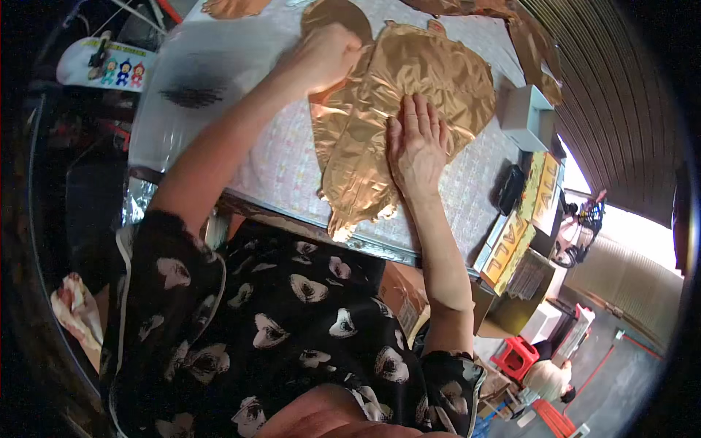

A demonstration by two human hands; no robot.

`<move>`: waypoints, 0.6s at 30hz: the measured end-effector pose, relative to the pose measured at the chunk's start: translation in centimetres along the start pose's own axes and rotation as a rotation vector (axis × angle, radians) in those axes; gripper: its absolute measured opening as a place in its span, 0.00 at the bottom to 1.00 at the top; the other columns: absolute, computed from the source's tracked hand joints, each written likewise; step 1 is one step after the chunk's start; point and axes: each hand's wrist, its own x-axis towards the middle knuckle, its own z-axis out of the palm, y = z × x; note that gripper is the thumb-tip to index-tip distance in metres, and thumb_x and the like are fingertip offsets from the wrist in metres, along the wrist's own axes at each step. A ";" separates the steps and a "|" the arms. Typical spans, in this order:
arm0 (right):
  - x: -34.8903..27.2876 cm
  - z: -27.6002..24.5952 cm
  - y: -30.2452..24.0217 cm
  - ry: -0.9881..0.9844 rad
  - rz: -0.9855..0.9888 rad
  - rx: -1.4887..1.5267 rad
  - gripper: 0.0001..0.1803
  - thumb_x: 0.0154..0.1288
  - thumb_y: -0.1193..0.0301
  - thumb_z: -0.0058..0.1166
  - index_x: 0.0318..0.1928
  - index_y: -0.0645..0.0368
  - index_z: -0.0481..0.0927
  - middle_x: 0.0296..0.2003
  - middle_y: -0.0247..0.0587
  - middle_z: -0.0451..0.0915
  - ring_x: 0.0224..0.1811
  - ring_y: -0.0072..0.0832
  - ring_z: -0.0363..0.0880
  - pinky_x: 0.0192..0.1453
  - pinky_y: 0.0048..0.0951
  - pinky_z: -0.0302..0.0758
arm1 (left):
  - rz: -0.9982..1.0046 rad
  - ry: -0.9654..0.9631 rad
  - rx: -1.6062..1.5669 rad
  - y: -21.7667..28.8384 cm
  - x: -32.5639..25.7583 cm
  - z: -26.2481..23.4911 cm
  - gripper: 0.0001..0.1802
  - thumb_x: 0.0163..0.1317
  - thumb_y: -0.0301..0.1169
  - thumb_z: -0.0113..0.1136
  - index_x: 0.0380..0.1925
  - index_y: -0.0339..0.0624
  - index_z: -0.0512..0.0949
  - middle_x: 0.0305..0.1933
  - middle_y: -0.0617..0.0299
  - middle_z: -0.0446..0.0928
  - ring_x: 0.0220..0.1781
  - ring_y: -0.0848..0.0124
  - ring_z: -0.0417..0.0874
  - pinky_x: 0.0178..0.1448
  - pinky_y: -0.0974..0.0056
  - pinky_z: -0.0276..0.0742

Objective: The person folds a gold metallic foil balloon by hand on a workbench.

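A flat, wrinkled gold foil balloon (pixel 445 69) lies across the table in front of me, with a narrow ragged end pointing toward the near edge. My left hand (pixel 332 60) is closed in a fist at the foil's upper left side; its curled fingers seem to grip the foil, though the exact grip is hidden. Past that fist a rounded, darker gold-brown foil part (pixel 337 16) shows. My right hand (pixel 420 150) lies flat with fingers stretched on the middle of the foil, pressing it to the table.
A clear plastic sheet covers the pale patterned table (pixel 274 164). More copper foil (pixel 537 51) lies at the far right. A grey-white open box (pixel 527 117), a black object (pixel 510 188) and a yellow printed carton (pixel 511 237) line the right edge. Beyond, a person sits near red stools (pixel 518 358).
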 end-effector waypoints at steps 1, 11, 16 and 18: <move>0.0 0.0 -0.1 -0.001 0.009 -0.008 0.25 0.76 0.61 0.53 0.66 0.60 0.77 0.66 0.50 0.77 0.70 0.47 0.73 0.76 0.47 0.64 | -0.069 -0.077 0.034 0.0 2.3 -0.5 0.16 0.67 0.36 0.63 0.42 0.31 0.81 0.39 0.46 0.84 0.43 0.50 0.87 0.47 0.53 0.81; 0.2 -0.2 0.1 -0.054 0.020 -0.008 0.26 0.78 0.59 0.51 0.69 0.59 0.75 0.68 0.47 0.75 0.73 0.45 0.70 0.76 0.49 0.63 | -0.245 -0.283 0.213 1.0 13.7 2.3 0.35 0.51 0.65 0.70 0.18 0.38 0.85 0.21 0.51 0.82 0.27 0.56 0.86 0.37 0.53 0.81; 0.5 -0.3 -0.4 -0.058 0.000 0.000 0.26 0.78 0.59 0.52 0.69 0.60 0.75 0.68 0.47 0.75 0.73 0.46 0.70 0.77 0.50 0.62 | -0.100 -0.270 0.196 -1.0 15.1 3.0 0.32 0.49 0.61 0.70 0.19 0.38 0.86 0.26 0.49 0.84 0.29 0.56 0.85 0.37 0.52 0.79; 0.6 -0.2 -0.6 -0.061 -0.016 0.005 0.26 0.78 0.59 0.52 0.69 0.60 0.75 0.68 0.47 0.75 0.73 0.46 0.70 0.77 0.50 0.62 | -0.110 -0.308 0.222 -1.5 15.1 3.0 0.28 0.49 0.58 0.71 0.21 0.39 0.87 0.28 0.49 0.85 0.30 0.56 0.85 0.38 0.52 0.79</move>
